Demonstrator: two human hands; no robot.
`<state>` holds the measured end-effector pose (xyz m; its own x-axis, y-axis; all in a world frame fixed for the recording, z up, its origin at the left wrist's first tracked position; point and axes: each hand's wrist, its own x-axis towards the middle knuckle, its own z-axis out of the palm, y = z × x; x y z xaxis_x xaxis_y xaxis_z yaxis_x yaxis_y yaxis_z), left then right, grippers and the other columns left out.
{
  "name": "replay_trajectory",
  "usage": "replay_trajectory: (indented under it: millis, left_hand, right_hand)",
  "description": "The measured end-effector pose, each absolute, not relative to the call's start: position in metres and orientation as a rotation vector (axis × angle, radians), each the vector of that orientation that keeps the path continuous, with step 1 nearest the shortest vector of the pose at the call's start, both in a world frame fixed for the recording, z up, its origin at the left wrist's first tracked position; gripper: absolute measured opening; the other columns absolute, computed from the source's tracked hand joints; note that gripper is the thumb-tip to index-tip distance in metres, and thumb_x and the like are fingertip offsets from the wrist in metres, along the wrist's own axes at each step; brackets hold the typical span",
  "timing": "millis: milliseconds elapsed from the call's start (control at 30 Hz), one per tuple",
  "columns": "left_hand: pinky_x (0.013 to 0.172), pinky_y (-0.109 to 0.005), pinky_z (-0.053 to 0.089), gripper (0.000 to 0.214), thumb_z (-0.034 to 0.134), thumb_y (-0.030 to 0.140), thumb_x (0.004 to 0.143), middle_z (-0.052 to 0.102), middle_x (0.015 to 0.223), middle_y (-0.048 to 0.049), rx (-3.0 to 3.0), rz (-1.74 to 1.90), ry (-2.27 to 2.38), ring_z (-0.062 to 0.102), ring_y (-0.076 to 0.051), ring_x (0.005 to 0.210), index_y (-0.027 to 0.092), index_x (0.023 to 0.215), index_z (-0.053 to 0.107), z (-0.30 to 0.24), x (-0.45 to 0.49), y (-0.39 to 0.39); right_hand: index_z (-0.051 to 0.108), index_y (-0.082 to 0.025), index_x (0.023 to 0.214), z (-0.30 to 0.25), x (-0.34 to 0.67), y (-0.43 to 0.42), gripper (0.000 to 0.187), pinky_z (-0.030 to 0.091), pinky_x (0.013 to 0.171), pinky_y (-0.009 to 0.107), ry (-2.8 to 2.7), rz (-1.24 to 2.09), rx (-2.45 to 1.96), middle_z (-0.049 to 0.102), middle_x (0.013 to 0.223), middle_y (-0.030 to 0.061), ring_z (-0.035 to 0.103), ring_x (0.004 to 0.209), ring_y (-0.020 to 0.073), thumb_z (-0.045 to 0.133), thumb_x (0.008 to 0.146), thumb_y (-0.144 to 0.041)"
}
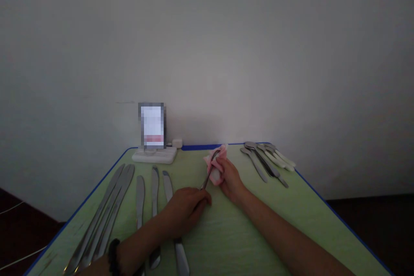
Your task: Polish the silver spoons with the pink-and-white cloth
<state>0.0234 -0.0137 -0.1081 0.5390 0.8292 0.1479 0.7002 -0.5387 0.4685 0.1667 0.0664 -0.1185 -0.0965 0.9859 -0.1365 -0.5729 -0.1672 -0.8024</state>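
My left hand [185, 210] is closed round the handle of a metal spoon [206, 177] above the middle of the table. The spoon slants up and away, its curved end seen side-on against a pink and white cloth [216, 176]. That cloth is bunched in my right hand [232, 181], with the fingers pinching it by the spoon's upper part. Under and beside my left forearm lie several table knives, among them a knife [167, 185], a knife [155, 185] and a knife [140, 194], partly covered by the arm.
Three long knives [111, 207] lie together at the left. Several spoons [255, 164], some with white handles [281, 159], rest at the back right. A lit screen [153, 125] stands on a white base [155, 155] at the back left. The green table [258, 224] meets a wall.
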Motion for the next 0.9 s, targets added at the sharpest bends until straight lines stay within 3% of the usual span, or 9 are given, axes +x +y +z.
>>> replay_trajectory:
  millis: [433,767,900]
  left_hand:
    - [0.073,-0.024,0.042,0.024,0.034,0.02,0.09,0.065,0.083,-0.0021,2.422,0.521,1.247,0.06,-0.016,0.078,0.021,0.091,0.058,-0.1076,0.0226,-0.0131]
    - [0.073,-0.024,0.042,0.023,0.036,0.019,0.089,0.065,0.081,-0.0014,2.429,0.53,1.256,0.06,-0.015,0.077,0.021,0.09,0.059,-0.1092,0.0246,-0.0134]
    - [0.072,-0.024,0.042,0.023,0.035,0.02,0.09,0.064,0.08,-0.0015,2.445,0.505,1.263,0.06,-0.015,0.076,0.021,0.09,0.058,-0.1086,0.0238,-0.0134]
  right_hand:
    - [0.065,-0.017,0.083,-0.1267,0.1707,0.0651,0.026,0.041,0.063,0.024,-1.149,1.654,-0.763,0.065,0.075,-0.0001,0.055,0.067,0.0133,0.071,0.065,-0.035]
    - [0.062,-0.018,0.073,-0.1222,0.1703,0.0724,0.035,0.041,0.06,0.025,-0.756,1.691,-0.726,0.061,0.065,0.0,0.053,0.062,0.0127,0.065,0.067,-0.052]
    - [0.061,-0.017,0.07,-0.1213,0.1708,0.0712,0.032,0.04,0.058,0.025,-0.826,1.748,-0.714,0.061,0.062,0.0,0.051,0.059,0.0124,0.065,0.067,-0.048]
